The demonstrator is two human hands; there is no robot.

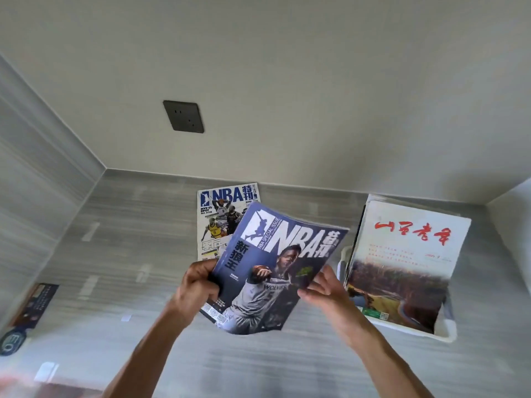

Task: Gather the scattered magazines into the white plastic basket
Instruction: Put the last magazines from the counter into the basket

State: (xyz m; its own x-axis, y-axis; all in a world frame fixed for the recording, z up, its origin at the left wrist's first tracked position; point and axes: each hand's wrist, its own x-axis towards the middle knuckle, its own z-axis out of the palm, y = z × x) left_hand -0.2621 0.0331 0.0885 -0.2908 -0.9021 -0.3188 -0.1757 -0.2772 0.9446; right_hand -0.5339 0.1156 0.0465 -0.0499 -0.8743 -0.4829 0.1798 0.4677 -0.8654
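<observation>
I hold a blue NBA magazine above the grey table, tilted. My left hand grips its left edge and my right hand pinches its right edge. Behind it a white NBA magazine lies flat near the wall, partly hidden by the blue one. To the right stands the white plastic basket, filled with a stack of magazines; the top one has red characters and a landscape photo.
A dark booklet and a round dark object lie at the table's left edge. A dark wall socket sits on the back wall. Walls close the table on the left, back and right.
</observation>
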